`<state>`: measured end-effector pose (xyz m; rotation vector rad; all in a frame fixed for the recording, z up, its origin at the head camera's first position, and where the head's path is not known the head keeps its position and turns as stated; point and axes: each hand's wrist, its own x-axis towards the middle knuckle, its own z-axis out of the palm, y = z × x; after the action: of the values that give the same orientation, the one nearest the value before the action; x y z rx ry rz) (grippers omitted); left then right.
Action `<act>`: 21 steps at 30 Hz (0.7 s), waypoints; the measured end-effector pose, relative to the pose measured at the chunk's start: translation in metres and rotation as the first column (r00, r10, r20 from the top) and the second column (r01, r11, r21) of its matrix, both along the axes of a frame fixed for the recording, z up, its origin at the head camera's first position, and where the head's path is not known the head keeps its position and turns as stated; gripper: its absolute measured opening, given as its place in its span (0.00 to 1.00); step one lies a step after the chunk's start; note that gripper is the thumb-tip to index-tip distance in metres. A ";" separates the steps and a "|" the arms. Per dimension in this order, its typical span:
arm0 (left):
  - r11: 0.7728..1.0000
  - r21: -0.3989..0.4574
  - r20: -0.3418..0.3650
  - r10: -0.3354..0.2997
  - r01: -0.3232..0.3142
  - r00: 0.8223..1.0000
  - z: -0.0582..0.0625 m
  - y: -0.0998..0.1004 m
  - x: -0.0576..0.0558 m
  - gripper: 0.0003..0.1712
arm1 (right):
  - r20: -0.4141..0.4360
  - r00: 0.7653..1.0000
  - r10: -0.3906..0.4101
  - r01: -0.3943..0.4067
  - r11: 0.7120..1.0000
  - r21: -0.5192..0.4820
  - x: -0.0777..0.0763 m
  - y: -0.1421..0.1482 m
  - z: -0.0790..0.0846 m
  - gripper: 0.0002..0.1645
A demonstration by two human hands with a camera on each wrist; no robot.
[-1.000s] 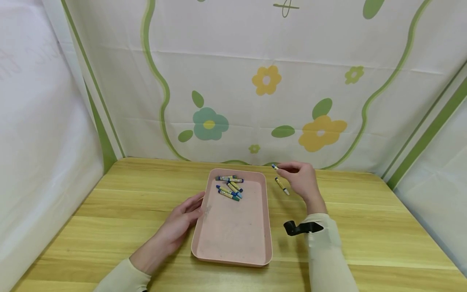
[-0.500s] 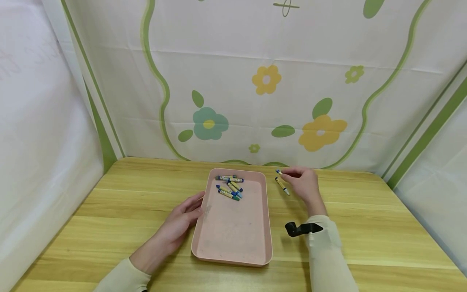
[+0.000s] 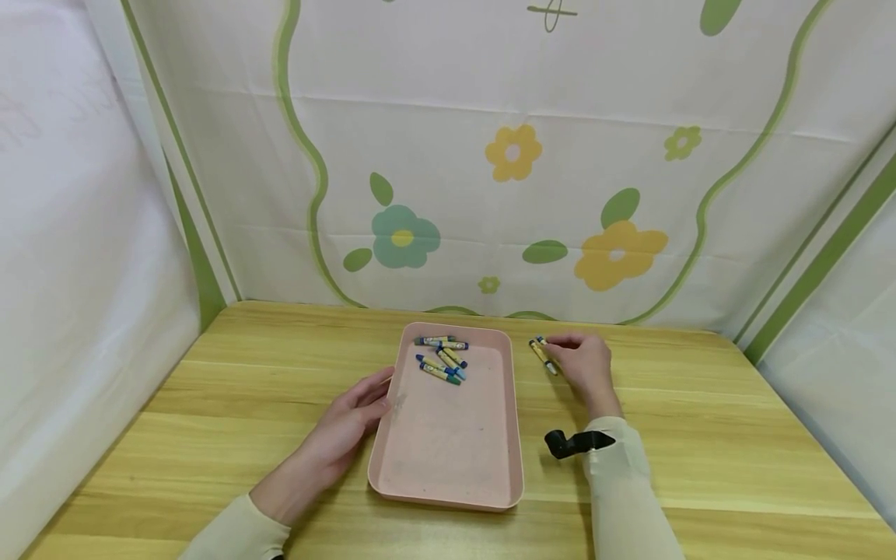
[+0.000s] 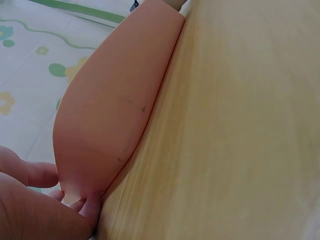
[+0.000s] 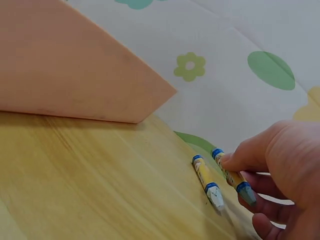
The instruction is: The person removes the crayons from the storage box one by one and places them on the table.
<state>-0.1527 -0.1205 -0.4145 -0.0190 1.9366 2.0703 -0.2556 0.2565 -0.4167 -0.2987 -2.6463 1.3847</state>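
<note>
My right hand (image 3: 582, 365) pinches a greyish-tipped crayon (image 5: 234, 177) between thumb and fingers, low over the table. Beside it lies a second crayon (image 5: 206, 181) with a yellow wrapper, blue bands and a pale tip; the two are nearly parallel, with a narrow gap in the right wrist view. My left hand (image 3: 341, 428) rests against the left side of a pink tray (image 3: 455, 451). In the left wrist view its fingertips (image 4: 91, 207) touch the tray's outer wall. Several crayons (image 3: 441, 373) lie loosely near the tray's far end, some touching or crossing.
The tray stands on a wood-grain table (image 3: 672, 467) in front of me. A white cloth backdrop (image 3: 462, 155) with flowers and green lines rises behind the table's far edge, and cloth panels flank both sides. A black strap (image 3: 577, 443) circles my right wrist.
My right hand has come toward me and down with its crayon, bringing it beside the crayon on the table. My left hand, the tray and the crayons inside stay put.
</note>
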 end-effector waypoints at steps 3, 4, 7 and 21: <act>1.000 -0.003 0.000 0.000 0.000 1.000 0.000 0.001 0.000 0.33 | 0.003 1.000 -0.011 0.011 1.000 0.015 0.000 0.000 -0.002 0.16; 1.000 -0.003 0.000 0.000 0.000 1.000 0.000 0.001 0.000 0.33 | 0.001 1.000 -0.013 0.013 1.000 0.020 -0.001 0.000 -0.002 0.16; 1.000 -0.003 0.001 0.001 -0.001 1.000 0.000 0.000 0.000 0.33 | 0.001 1.000 -0.017 0.017 0.999 0.037 -0.001 0.000 -0.003 0.16; 1.000 0.004 0.004 0.005 -0.005 1.000 0.000 0.000 0.000 0.33 | 0.009 0.999 -0.047 0.046 0.995 0.083 -0.002 -0.002 -0.007 0.15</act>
<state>-0.1523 -0.1202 -0.4141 -0.0275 1.9325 2.0754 -0.2577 0.2545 -0.4240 -0.3566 -2.6790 1.2589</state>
